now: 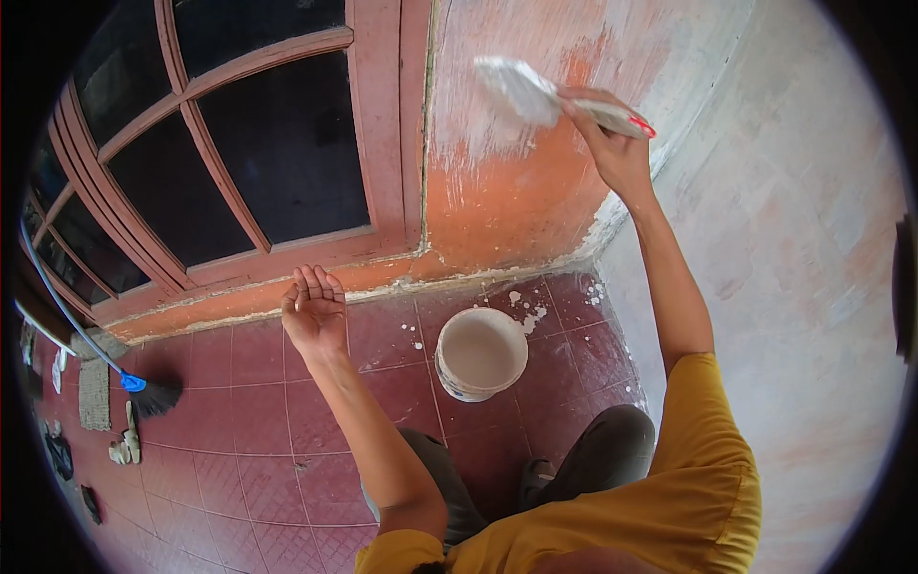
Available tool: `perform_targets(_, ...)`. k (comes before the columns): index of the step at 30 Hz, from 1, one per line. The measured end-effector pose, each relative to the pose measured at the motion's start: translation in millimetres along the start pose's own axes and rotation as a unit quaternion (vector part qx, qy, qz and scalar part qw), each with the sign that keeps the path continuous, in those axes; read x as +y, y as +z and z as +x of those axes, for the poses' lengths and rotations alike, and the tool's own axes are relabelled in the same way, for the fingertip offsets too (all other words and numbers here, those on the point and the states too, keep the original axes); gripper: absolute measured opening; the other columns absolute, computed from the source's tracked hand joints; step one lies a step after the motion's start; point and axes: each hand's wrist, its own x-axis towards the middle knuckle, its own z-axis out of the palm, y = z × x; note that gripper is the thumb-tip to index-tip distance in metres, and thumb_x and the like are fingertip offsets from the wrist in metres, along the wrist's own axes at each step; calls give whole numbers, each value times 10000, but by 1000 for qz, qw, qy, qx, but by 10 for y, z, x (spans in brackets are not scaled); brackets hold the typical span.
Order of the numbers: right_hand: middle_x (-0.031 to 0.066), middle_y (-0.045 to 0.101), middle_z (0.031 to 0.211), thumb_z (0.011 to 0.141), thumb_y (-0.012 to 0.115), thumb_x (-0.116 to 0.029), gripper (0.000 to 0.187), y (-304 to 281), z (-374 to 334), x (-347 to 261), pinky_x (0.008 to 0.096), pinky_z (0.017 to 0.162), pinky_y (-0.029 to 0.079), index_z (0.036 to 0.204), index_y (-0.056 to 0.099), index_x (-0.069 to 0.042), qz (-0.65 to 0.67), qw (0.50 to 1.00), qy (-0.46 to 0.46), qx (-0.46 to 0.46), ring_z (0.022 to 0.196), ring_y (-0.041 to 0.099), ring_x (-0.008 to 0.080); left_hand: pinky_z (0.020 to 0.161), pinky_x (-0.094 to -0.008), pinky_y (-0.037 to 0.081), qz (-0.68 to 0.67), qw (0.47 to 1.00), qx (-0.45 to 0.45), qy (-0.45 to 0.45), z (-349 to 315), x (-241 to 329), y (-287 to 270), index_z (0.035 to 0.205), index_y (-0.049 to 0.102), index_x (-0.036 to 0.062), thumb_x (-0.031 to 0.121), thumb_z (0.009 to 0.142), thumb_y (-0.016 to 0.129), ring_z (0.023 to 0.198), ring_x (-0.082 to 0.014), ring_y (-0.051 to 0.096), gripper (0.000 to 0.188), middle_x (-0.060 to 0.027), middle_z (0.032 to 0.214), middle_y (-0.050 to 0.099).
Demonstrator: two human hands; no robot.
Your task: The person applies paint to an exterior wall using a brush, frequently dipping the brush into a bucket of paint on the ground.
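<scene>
My right hand [612, 129] is closed round the handle of a wide paintbrush [521, 91], its bristles coated white and a little blurred against the wall. White streaks cover the upper part of the orange wall [516, 206], while its lower part stays orange. My left hand [317, 304] is raised in front of the window, palm up, fingers loosely curled and holding nothing. Between my knees and the wall, a round bucket [446, 381] of whitish paint stands on the floor, apart from both hands.
A pink-framed window [387, 143] with dark panes fills the left. At right rises a whitish, patchy wall [794, 287]. White drips spot the red tiled floor [249, 421]. Further left are a blue-headed broom [143, 387], a grey mat [95, 394] and pale gloves [124, 448].
</scene>
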Motion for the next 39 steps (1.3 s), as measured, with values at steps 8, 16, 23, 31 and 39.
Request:
perform_targets(8, 120, 541, 1247, 630, 672, 56, 557, 456, 267, 396, 371, 905, 496, 1154, 584, -110, -340, 880, -326, -66, 1165, 513, 298, 843, -364, 489, 5, 999, 42, -2, 33, -70, -18, 991, 599, 41, 138, 851, 478, 975, -193, 587, 210, -60, 977, 639)
perform_targets(16, 162, 485, 1304, 709, 554, 77, 462, 678, -897, 951, 391, 950, 465, 1144, 572, -76, -350, 870, -236, -254, 1205, 475, 316, 838, -368, 494, -16, 1000, 15, 13, -39, 58, -3, 993, 590, 41, 123, 848, 480, 943, -201, 599, 199, -67, 959, 638)
perform_targets(23, 132, 518, 1275, 585, 662, 92, 556, 551, 233, 177, 373, 920, 493, 1103, 589, -93, -329, 881, -339, -13, 1165, 510, 308, 843, -375, 493, -18, 1000, 8, -7, 8, -4, -3, 987, 588, 37, 112, 847, 478, 945, -205, 598, 194, -73, 959, 639)
perform_targets(31, 133, 377, 1405, 726, 579, 47, 398, 908, -765, 1052, 390, 958, 465, 1099, 594, -89, -388, 864, -228, -224, 1293, 372, 296, 860, -385, 485, -26, 1000, 6, -7, -1, 3, -10, 988, 586, 38, 122, 855, 481, 965, -208, 593, 189, -75, 967, 638)
perform_targets(39, 126, 636, 1071, 709, 582, 40, 367, 952, -853, 864, 350, 655, 522, 1050, 608, -91, -305, 881, -31, -361, 826, 640, 255, 858, -384, 485, -25, 1000, -5, -11, -42, -13, 35, 990, 588, 39, 121, 862, 476, 958, -210, 596, 189, -78, 967, 643)
